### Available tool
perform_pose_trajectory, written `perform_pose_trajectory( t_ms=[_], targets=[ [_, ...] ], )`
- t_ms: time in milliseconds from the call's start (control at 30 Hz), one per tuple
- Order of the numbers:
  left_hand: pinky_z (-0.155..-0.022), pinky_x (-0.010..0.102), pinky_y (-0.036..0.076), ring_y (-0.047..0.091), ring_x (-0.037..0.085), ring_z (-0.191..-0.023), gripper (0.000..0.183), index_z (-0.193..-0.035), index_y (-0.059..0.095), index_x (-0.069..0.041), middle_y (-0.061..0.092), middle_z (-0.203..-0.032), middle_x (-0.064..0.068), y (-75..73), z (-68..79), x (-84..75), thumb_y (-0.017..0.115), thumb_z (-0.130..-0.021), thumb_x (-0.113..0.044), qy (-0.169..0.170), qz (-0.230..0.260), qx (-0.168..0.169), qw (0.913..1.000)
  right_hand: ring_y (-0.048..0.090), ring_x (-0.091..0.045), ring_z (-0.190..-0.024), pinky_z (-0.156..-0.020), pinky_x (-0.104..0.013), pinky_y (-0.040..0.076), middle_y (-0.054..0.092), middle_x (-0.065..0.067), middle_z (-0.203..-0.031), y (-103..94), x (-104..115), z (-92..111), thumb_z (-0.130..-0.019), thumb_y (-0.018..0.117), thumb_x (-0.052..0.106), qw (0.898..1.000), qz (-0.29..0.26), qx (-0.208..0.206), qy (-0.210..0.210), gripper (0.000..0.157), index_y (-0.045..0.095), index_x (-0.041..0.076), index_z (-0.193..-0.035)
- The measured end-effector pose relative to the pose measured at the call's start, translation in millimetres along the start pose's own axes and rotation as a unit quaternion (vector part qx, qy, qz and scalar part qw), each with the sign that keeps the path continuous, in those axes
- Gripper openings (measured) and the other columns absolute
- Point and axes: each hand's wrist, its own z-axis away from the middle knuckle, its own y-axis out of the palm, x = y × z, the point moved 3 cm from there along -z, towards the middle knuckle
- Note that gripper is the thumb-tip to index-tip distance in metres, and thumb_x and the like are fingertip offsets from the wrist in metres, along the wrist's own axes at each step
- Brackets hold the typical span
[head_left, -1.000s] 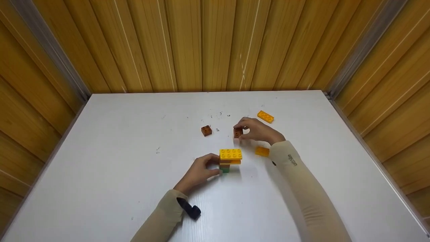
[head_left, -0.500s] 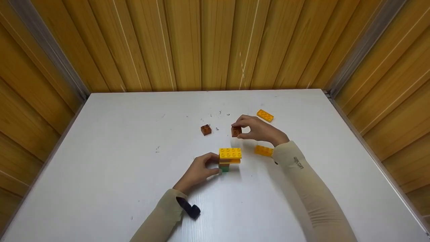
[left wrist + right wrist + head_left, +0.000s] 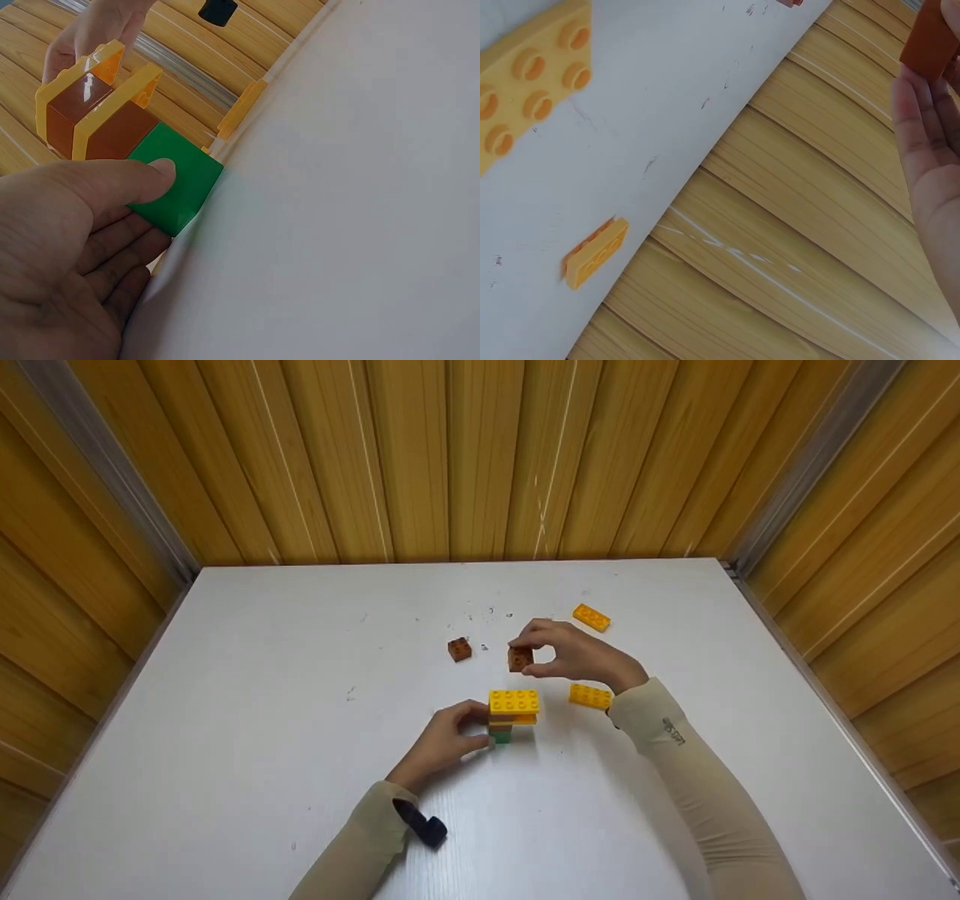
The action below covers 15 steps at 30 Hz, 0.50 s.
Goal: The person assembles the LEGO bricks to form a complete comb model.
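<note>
A small stack of toy building bricks stands on the table, its green brick (image 3: 184, 180) at the bottom, with brown bricks and yellow plates layered above. The top yellow plate (image 3: 514, 701) shows its studs and overhangs to the right. My left hand (image 3: 444, 741) grips the stack from the left, thumb on the green brick's face. Just behind the stack, my right hand (image 3: 581, 651) pinches a brown brick (image 3: 520, 659) between thumb and fingers, above the table. In the right wrist view, that brown brick (image 3: 930, 41) is partly cut off by the frame edge.
Another brown brick (image 3: 460, 649) lies on the white table (image 3: 300, 675), behind and left of the stack. One yellow plate (image 3: 591, 696) lies by the right wrist, a second yellow plate (image 3: 592, 617) farther back. Wood-look panels (image 3: 412, 457) enclose the table's back and sides.
My right hand has lifted the brown brick off the table and carried it slightly left, uncovering more of the near yellow plate. My left hand and the stack have stayed in place.
</note>
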Motion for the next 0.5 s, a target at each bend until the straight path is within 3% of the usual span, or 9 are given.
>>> perform_pose_trajectory(
  t_ms=[267,500],
  targets=[
    [-0.107,0.04,0.04,0.056,0.017,-0.115,0.036,-0.119,0.061,-0.016,0.064,-0.121,-0.001,-0.2,0.3,0.8,0.072,-0.084,-0.013,0.001,0.002,-0.002,1.0,0.06,-0.018,-0.104,-0.093,-0.035,0.052,0.061,-0.004,-0.11,0.9,14,3,-0.087,0.071,0.016,0.999,-0.007,-0.003,-0.042,0.039,0.064,0.007,-0.123],
    [-0.107,0.041,0.04,0.057,0.018,-0.116,0.037,-0.119,0.061,-0.016,0.065,-0.12,0.0,-0.5,0.2,1.8,0.073,-0.084,-0.015,0.016,-0.002,-0.003,0.9999,0.06,-0.017,-0.105,-0.094,-0.037,0.051,0.061,-0.003,-0.109,3.0,24,5,-0.087,0.071,0.017,0.999,-0.023,0.012,-0.046,0.037,0.065,0.008,-0.122]
  ],
)
